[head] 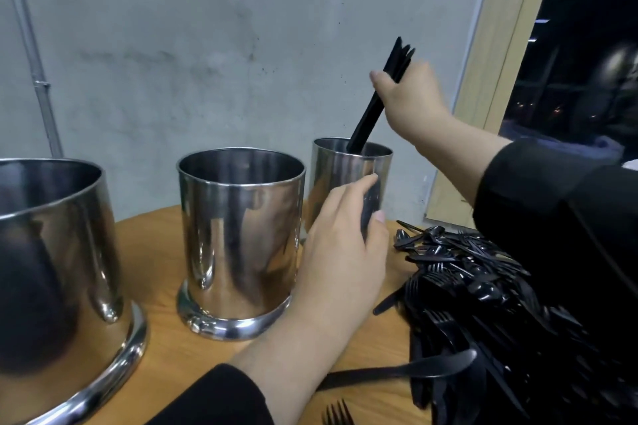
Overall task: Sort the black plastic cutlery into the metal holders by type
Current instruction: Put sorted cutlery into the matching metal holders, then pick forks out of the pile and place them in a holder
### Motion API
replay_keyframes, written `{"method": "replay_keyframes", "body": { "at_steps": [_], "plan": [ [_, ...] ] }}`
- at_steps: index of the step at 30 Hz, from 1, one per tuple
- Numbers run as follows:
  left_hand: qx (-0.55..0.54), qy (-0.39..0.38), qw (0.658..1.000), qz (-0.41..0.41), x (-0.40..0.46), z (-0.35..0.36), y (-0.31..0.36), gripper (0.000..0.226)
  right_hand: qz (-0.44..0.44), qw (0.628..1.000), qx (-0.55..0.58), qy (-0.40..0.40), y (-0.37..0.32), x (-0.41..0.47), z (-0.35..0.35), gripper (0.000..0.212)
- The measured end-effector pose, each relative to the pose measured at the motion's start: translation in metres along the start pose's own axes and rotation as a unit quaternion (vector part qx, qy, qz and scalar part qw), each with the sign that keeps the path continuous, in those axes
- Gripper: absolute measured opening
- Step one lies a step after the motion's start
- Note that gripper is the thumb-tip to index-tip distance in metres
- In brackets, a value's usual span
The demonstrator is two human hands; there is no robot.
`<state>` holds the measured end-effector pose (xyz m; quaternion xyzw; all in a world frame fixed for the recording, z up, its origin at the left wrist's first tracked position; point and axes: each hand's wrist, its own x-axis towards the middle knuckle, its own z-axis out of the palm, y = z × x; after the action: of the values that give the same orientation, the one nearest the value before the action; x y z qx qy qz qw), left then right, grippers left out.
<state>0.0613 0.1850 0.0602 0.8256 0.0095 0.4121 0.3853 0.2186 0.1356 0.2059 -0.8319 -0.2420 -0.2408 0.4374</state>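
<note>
Nearest the camera, one black fork (pixel 337 413) lies at the table's (pixel 165 352) front edge beside the unsorted cutlery pile (pixel 483 293). Left hand (pixel 340 245) grips more pieces; right hand (pixel 409 98) pinches a bundle of handles (pixel 371 110) into the far holder (pixel 348 179). Middle holder (pixel 240 238) looks empty: sorting barely begun.

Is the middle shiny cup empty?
Cannot tell fully: the middle metal holder stands upright, nothing pokes above its rim, but its bottom is hidden.
</note>
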Motion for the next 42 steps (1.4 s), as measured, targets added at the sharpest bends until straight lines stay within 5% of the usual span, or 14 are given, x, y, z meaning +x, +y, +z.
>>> {"method": "replay_keyframes", "body": {
  "at_steps": [11,15,24,33,42],
  "plan": [
    [-0.009,-0.023,1.0,-0.007,0.0,-0.002,0.0,0.041,0.026,0.971,-0.164,-0.171,0.017,0.01,0.041,0.056],
    [-0.015,-0.03,0.999,-0.008,-0.003,-0.001,0.001,0.038,-0.003,0.968,-0.183,-0.169,0.019,0.0,0.019,0.064],
    [0.018,-0.115,0.991,0.073,-0.013,-0.003,0.021,0.027,-0.067,0.983,-0.151,-0.077,0.026,-0.108,-0.082,0.034],
    [0.14,-0.348,0.908,0.185,-0.068,0.015,0.082,0.045,-0.12,0.966,-0.181,-0.14,0.106,-0.272,-0.204,0.024],
    [0.293,-0.389,0.847,0.214,-0.089,0.034,0.1,0.048,-0.13,0.92,-0.275,-0.246,0.15,-0.28,-0.221,0.039]
  ]
}}
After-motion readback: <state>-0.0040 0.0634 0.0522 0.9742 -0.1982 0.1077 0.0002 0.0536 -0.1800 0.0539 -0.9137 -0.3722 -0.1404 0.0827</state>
